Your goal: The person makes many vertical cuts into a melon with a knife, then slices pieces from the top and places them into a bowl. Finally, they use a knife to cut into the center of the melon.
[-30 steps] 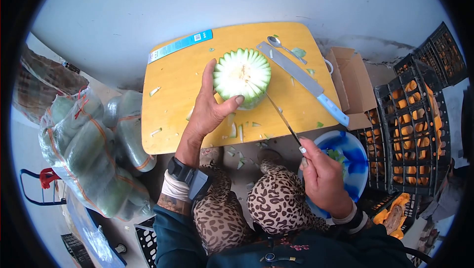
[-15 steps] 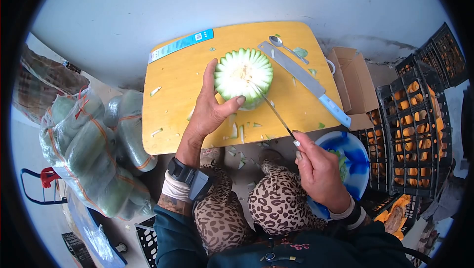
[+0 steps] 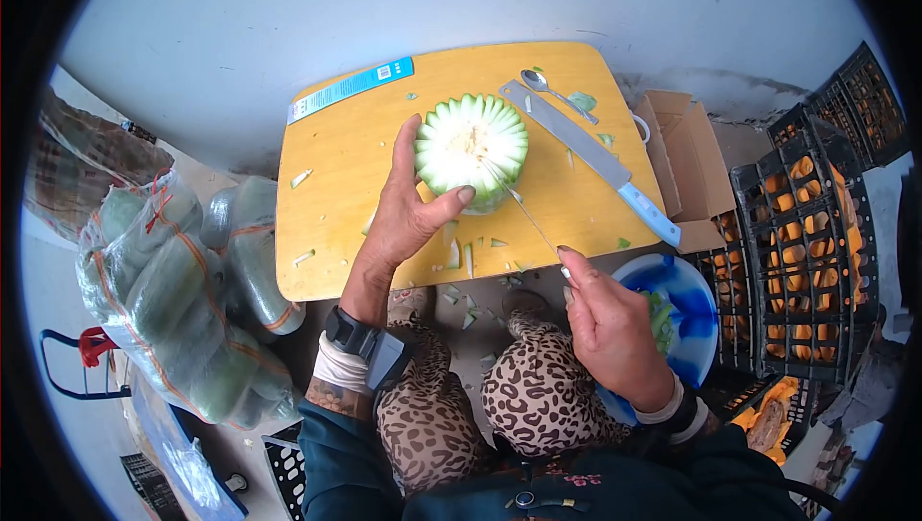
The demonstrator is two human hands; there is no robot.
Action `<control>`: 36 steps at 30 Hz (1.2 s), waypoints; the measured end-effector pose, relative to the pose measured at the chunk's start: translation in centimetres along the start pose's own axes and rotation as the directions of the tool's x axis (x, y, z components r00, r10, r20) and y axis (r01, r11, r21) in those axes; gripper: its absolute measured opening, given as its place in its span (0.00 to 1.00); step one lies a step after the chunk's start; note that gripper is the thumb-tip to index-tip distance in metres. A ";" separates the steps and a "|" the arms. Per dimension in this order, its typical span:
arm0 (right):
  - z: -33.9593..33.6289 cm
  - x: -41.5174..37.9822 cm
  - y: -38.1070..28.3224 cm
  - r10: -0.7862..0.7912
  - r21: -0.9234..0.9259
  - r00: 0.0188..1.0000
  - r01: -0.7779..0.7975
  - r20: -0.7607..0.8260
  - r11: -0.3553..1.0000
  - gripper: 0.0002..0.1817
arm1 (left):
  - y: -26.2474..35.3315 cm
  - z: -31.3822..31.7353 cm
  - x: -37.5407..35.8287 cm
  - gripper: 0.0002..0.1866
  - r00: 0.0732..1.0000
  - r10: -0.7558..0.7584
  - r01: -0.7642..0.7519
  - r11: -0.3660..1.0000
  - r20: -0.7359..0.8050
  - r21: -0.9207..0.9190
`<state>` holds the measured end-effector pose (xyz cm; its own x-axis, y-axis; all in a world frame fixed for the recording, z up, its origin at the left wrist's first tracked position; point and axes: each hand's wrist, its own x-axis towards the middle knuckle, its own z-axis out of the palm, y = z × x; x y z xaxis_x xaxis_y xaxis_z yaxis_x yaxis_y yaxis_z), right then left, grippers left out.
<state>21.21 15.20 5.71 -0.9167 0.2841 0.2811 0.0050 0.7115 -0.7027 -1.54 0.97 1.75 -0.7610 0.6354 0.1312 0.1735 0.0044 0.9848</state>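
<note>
A cut winter melon (image 3: 472, 145) stands on the yellow table (image 3: 331, 190), its pale flesh facing up and its green rim carved into scallops. My left hand (image 3: 405, 209) grips its left side, with the thumb at the front and the fingers along the wall. In my right hand (image 3: 615, 324) is a thin carving knife (image 3: 536, 221), its tip at the melon's front right edge. The handle is mostly hidden inside my fingers. To the right lies a large knife (image 3: 586, 151) with a blue handle, next to a metal spoon (image 3: 557, 96).
Rind scraps (image 3: 469, 257) lie around the melon. A blue-and-white basin (image 3: 693, 305) with green pieces stands below the table's right edge. There is a cardboard box (image 3: 699, 161), and black crates (image 3: 807, 266) beyond it. Wrapped winter melons (image 3: 182, 281) stand left. A blue packet (image 3: 351, 89) lies at the back.
My right hand has shifted slightly left and towards the melon, and the blade appears turned, with its tip nearer the melon's outer edge. My left hand and the melon keep their place.
</note>
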 end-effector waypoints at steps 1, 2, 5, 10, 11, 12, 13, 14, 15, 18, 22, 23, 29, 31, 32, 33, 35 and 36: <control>-0.1 0.1 -0.1 0.006 0.000 1.000 -0.006 0.003 1.000 0.23 | 0.0 0.0 0.0 0.57 1.000 0.000 0.000 1.000 0.001 -0.002; -0.1 0.1 -0.2 0.012 0.000 1.000 -0.012 0.006 1.000 0.22 | 0.0 0.0 0.0 0.57 1.000 0.004 -0.004 1.000 0.001 0.005; -0.4 0.1 -0.5 0.021 -0.022 1.000 -0.021 0.020 1.000 0.22 | -0.2 -0.1 0.0 0.57 1.000 0.011 -0.011 1.000 0.003 0.012; -0.1 0.3 -0.6 -0.012 -0.071 1.000 0.014 0.021 0.997 0.25 | -0.2 0.0 0.0 0.57 1.000 0.005 -0.005 1.000 0.002 -0.009; 0.2 0.4 -0.5 -0.033 -0.071 0.999 0.033 0.008 0.997 0.26 | -0.2 0.0 -0.1 0.57 1.000 0.004 -0.004 1.000 0.002 -0.011; 0.4 0.6 -0.3 -0.030 -0.079 0.999 0.031 0.012 0.996 0.26 | -0.2 0.0 -0.1 0.57 1.000 0.003 -0.003 1.000 0.001 -0.012; 0.6 0.7 -0.2 -0.028 -0.087 0.999 0.029 0.016 0.996 0.26 | -0.2 0.0 -0.1 0.57 1.000 0.002 -0.002 1.000 0.001 -0.013; 0.7 0.8 -0.1 -0.025 -0.095 0.999 0.026 0.020 0.995 0.26 | -0.3 0.0 -0.1 0.57 1.000 0.005 -0.005 1.000 -0.002 -0.005; 0.9 0.8 0.0 -0.023 -0.089 1.000 0.024 0.016 0.996 0.26 | -0.4 0.0 -0.1 0.57 1.000 0.008 -0.008 1.000 -0.005 0.004; 1.6 0.8 0.6 -0.036 -0.057 0.999 0.035 -0.008 0.998 0.26 | -0.2 0.0 -0.1 0.58 1.000 0.006 -0.006 1.000 -0.008 0.008; 2.4 0.8 2.5 -0.078 0.041 0.995 0.081 -0.060 0.996 0.25 | -0.2 -0.1 -0.1 0.58 1.000 0.005 -0.005 1.000 -0.005 0.016; 2.3 0.9 2.8 -0.085 0.071 0.994 0.090 -0.070 0.993 0.24 | -0.3 -0.1 0.0 0.59 1.000 0.008 -0.008 1.000 -0.003 0.012; -1.3 2.5 2.9 0.128 0.328 0.969 -0.193 0.210 0.925 0.20 | -0.8 -0.5 0.0 0.62 1.000 0.016 -0.016 1.000 0.016 0.007; -2.9 2.6 1.8 0.048 0.314 0.964 -0.131 0.260 0.940 0.19 | -1.0 -1.0 0.1 0.63 0.999 0.028 -0.028 0.999 0.028 0.015; -3.4 2.3 1.2 0.002 0.303 0.960 -0.090 0.280 0.949 0.19 | -1.0 -1.1 0.1 0.63 0.999 0.027 -0.028 0.999 0.024 0.021; -3.6 1.8 0.9 -0.043 0.292 0.953 -0.049 0.300 0.955 0.20 | -1.1 -1.1 0.0 0.63 0.999 0.026 -0.027 0.999 0.021 0.026; -3.2 0.8 1.6 0.008 0.291 0.981 -0.065 0.192 0.954 0.21 | -1.0 -1.0 -0.2 0.61 0.999 0.042 -0.041 0.997 -0.015 0.065; -3.3 0.4 1.8 0.040 0.297 0.987 -0.085 0.156 0.951 0.22 | -0.9 -1.0 -0.4 0.58 0.997 0.060 -0.055 0.993 -0.047 0.101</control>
<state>22.15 18.68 6.74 -0.9668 0.2083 0.1478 -0.0359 0.4619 -0.8862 -2.02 -0.11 0.97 -0.7778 0.5975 0.1949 0.2772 0.0478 0.9596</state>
